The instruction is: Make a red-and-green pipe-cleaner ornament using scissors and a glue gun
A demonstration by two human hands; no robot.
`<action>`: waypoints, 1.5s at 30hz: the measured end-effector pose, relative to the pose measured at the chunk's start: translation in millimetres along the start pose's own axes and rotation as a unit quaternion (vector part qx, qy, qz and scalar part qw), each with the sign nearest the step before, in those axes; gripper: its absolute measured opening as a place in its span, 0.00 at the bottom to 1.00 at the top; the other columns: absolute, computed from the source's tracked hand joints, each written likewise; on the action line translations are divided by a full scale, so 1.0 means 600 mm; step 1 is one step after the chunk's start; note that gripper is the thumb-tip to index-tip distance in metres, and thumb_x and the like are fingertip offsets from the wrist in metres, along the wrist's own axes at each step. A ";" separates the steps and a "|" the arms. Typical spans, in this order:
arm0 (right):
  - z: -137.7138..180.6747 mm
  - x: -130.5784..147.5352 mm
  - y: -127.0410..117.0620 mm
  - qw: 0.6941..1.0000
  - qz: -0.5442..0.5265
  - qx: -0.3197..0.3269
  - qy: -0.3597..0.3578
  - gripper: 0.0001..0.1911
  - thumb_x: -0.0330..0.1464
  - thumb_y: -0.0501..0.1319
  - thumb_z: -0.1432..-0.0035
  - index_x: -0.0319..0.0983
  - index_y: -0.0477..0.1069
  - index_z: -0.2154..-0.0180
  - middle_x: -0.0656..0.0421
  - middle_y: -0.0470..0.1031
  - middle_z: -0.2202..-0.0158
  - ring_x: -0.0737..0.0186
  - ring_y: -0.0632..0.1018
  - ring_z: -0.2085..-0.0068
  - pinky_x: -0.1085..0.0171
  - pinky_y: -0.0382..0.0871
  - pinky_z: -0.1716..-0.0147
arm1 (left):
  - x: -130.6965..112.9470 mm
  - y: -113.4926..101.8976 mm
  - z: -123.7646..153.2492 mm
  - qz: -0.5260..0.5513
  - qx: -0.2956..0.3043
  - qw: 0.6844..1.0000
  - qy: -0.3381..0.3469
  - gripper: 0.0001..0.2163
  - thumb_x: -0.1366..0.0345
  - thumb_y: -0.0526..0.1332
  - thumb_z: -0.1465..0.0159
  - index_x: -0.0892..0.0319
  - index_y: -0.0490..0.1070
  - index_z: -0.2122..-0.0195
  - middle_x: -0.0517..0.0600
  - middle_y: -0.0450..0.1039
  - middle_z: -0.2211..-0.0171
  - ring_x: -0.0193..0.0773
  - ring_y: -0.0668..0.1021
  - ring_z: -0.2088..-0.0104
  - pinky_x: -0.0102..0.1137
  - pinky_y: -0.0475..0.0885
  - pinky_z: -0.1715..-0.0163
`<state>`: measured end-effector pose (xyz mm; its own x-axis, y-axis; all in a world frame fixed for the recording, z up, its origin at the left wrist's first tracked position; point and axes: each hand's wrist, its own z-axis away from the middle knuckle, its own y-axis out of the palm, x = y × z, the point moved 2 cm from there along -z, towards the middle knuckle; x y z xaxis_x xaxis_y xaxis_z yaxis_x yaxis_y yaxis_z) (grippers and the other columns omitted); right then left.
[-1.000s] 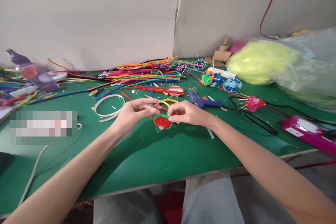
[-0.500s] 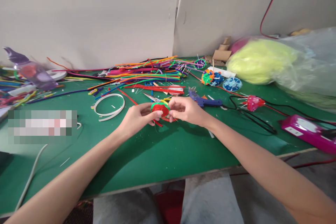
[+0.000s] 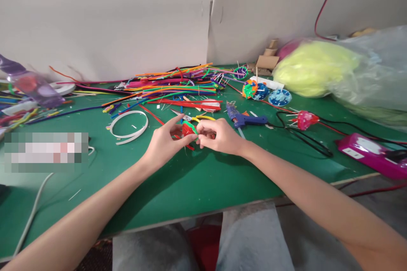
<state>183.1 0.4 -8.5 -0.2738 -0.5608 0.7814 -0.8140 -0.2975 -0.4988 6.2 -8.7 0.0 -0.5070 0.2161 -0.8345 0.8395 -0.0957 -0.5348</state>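
A small round craft piece [image 3: 188, 129] in red and green, which looks like coiled pipe cleaner, is held up between my two hands over the table. My left hand [image 3: 167, 137] grips its left side, the thumb across the front and the index finger lifted. On the right edge, the fingers of my right hand [image 3: 216, 134] are pinched together and cover part of it. Just behind them lie scissors with yellow handles [image 3: 203, 117]. A blue hot glue gun [image 3: 249, 120] rests to the right of my right hand.
Bundles of coloured pipe cleaners [image 3: 171, 87] lie along the wall. A white strip coil [image 3: 146, 125] is left of my hands. Small decorated pieces [image 3: 280, 98], a pink beaded piece [image 3: 305, 120], black cable [image 3: 313, 146], a magenta power strip [image 3: 372, 154] and plastic bags [image 3: 318, 67] are on the right.
The craft piece has turned from facing me to a more edge-on tilt. My left index finger has lifted off it, and my right hand has shifted slightly left along its edge.
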 end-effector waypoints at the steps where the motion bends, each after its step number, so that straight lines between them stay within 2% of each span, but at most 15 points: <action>1: 0.000 0.000 0.000 1.000 0.006 -0.004 -0.007 0.03 0.28 0.56 0.49 0.39 0.62 0.73 0.63 0.71 0.78 0.69 0.71 0.77 0.69 0.61 0.77 | 0.000 0.001 0.001 -0.003 -0.003 1.000 0.002 0.36 0.53 0.67 0.47 0.62 0.63 0.39 0.54 0.80 0.63 0.45 0.80 0.63 0.40 0.75 0.58; 5: -0.001 0.001 0.001 1.000 0.010 -0.006 -0.008 0.04 0.27 0.56 0.49 0.39 0.62 0.74 0.63 0.70 0.79 0.70 0.69 0.78 0.68 0.60 0.77 | -0.004 0.003 0.005 0.003 -0.010 1.000 0.006 0.34 0.56 0.65 0.45 0.63 0.63 0.39 0.54 0.79 0.61 0.45 0.80 0.60 0.38 0.76 0.58; 13: -0.002 0.001 0.000 1.000 0.013 -0.005 -0.002 0.03 0.27 0.56 0.48 0.40 0.62 0.73 0.63 0.70 0.78 0.69 0.69 0.77 0.67 0.61 0.76 | -0.011 0.005 0.008 -0.017 -0.015 1.000 0.005 0.31 0.61 0.63 0.45 0.62 0.63 0.39 0.52 0.79 0.62 0.42 0.80 0.62 0.36 0.76 0.58; 20: -0.001 -0.002 0.000 1.000 0.005 0.002 -0.006 0.02 0.28 0.56 0.47 0.39 0.63 0.72 0.63 0.69 0.78 0.68 0.70 0.76 0.67 0.61 0.76 | -0.011 0.003 0.008 -0.022 -0.012 1.000 0.009 0.31 0.60 0.63 0.44 0.62 0.64 0.39 0.52 0.80 0.62 0.42 0.80 0.63 0.36 0.76 0.58; 29: -0.001 -0.001 -0.001 1.000 0.010 0.001 0.000 0.02 0.28 0.57 0.47 0.39 0.65 0.71 0.63 0.69 0.78 0.69 0.69 0.77 0.67 0.61 0.76 | -0.011 0.003 0.009 -0.011 -0.020 1.000 0.012 0.31 0.61 0.63 0.45 0.61 0.64 0.39 0.54 0.79 0.59 0.44 0.81 0.60 0.37 0.76 0.57; 35: 0.000 -0.002 -0.002 1.000 0.001 0.009 0.000 0.02 0.29 0.57 0.45 0.39 0.65 0.71 0.63 0.70 0.77 0.67 0.72 0.75 0.67 0.64 0.74 | -0.008 0.003 0.008 -0.018 -0.017 0.999 0.024 0.30 0.61 0.63 0.45 0.60 0.64 0.39 0.53 0.80 0.60 0.43 0.80 0.60 0.37 0.76 0.56; 38: 0.001 -0.003 -0.008 0.999 -0.036 0.008 0.004 0.02 0.30 0.57 0.43 0.39 0.66 0.68 0.62 0.73 0.75 0.66 0.75 0.74 0.66 0.68 0.72 | -0.006 0.001 0.005 0.014 0.010 1.000 0.011 0.32 0.61 0.64 0.45 0.60 0.62 0.38 0.53 0.80 0.60 0.44 0.81 0.60 0.39 0.76 0.57; 40: 0.001 -0.002 -0.012 0.999 -0.036 -0.008 -0.009 0.05 0.29 0.56 0.42 0.38 0.68 0.63 0.61 0.75 0.73 0.66 0.75 0.73 0.66 0.69 0.71 | -0.004 0.002 0.003 0.074 0.053 0.996 -0.013 0.35 0.61 0.65 0.45 0.61 0.58 0.36 0.53 0.80 0.61 0.44 0.82 0.63 0.40 0.77 0.58; 42: 0.001 0.002 -0.016 0.999 -0.007 -0.024 -0.045 0.10 0.27 0.56 0.43 0.39 0.71 0.59 0.60 0.76 0.70 0.66 0.75 0.71 0.66 0.69 0.71 | -0.004 0.003 0.003 0.151 0.106 0.982 -0.045 0.36 0.62 0.65 0.45 0.63 0.55 0.35 0.52 0.80 0.64 0.42 0.82 0.67 0.42 0.77 0.59; 45: 0.001 0.008 -0.016 0.994 0.037 -0.023 -0.102 0.11 0.26 0.57 0.43 0.41 0.74 0.60 0.60 0.77 0.68 0.65 0.75 0.69 0.65 0.67 0.71 | -0.003 0.006 0.005 0.238 0.163 0.953 -0.089 0.35 0.64 0.65 0.44 0.63 0.56 0.36 0.51 0.79 0.68 0.40 0.81 0.69 0.42 0.78 0.60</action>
<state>190.0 0.1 0.1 -0.2277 -0.7260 0.6489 -0.8194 -0.2172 -0.5304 9.6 -12.1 -0.7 -0.1340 -0.0924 -0.9867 0.8922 -0.4446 -0.0796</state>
